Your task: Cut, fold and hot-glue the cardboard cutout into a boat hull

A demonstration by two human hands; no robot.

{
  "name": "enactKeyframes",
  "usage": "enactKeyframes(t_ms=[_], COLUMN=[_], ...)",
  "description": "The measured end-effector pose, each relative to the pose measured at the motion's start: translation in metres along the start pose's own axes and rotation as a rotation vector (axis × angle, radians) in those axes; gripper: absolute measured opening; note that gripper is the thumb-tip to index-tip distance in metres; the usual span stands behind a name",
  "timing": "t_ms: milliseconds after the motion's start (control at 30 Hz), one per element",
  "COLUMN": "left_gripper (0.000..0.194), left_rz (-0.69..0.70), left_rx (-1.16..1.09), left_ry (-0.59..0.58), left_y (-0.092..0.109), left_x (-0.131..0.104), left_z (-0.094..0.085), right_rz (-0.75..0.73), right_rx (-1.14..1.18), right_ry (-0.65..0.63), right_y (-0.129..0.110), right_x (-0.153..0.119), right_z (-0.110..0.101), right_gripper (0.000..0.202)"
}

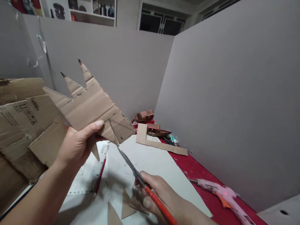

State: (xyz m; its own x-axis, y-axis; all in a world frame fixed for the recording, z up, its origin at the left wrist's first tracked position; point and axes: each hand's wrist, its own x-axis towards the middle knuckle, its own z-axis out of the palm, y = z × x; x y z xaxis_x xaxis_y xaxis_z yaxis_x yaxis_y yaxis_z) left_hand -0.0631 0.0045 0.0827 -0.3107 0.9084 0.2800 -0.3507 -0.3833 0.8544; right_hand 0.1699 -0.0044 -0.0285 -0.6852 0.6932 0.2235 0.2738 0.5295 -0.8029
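Observation:
My left hand (79, 141) grips a piece of cardboard (88, 108) by its lower edge, thumb on top. The piece is held up at a slant, with pointed, dark-tipped spikes along its upper left side and drawn lines near its lower right corner. In my right hand (157, 187) is a pair of scissors (132, 167) with grey blades and an orange handle. Their tips touch, or nearly touch, the lower edge of the cardboard by a drawn line. Part of the handle is hidden by my fingers. Cardboard triangles (114, 217) lie below on the white sheet.
A white sheet (151, 158) covers part of the red tabletop. On it are a ruler (99, 170) and a red pencil (100, 176). An L-shaped cardboard strip (163, 145), model boats (144, 116) and a pink glue gun (219, 190) lie rightward. Cardboard boxes (17, 130) stand left.

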Motion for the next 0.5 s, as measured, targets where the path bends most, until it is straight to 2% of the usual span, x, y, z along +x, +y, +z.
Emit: enactKeyframes(t_ms=[100, 200, 267, 333, 400, 500], left_gripper=[0.019, 0.016, 0.015, 0.018, 0.021, 0.027], left_rz=[0.009, -0.003, -0.03, -0.085, -0.157, -0.247], left_rx=[0.025, 0.071, 0.109, 0.171, 0.249, 0.347], left_ry=[0.014, -0.058, -0.146, -0.267, -0.395, -0.532], left_y=[0.014, 0.017, 0.012, 0.002, -0.009, -0.025], left_x=[0.007, 0.008, 0.008, 0.007, 0.005, 0.001], left_z=[-0.007, -0.012, -0.013, -0.014, -0.013, -0.009], right_rz=[-0.049, -0.096, -0.117, -0.129, -0.119, -0.081], right_rx=[0.023, 0.28, 0.507, 0.678, 0.756, 0.716], right_ry=[0.054, 0.261, 0.425, 0.527, 0.569, 0.575], right_y=[0.014, 0.024, 0.021, 0.013, 0.004, -0.003], right_x=[0.0, 0.0, 0.001, 0.003, 0.006, 0.008], right_z=[-0.008, -0.009, -0.006, -0.003, -0.002, 0.0], right_gripper=[0.048, 0.054, 0.049, 0.037, 0.029, 0.032])
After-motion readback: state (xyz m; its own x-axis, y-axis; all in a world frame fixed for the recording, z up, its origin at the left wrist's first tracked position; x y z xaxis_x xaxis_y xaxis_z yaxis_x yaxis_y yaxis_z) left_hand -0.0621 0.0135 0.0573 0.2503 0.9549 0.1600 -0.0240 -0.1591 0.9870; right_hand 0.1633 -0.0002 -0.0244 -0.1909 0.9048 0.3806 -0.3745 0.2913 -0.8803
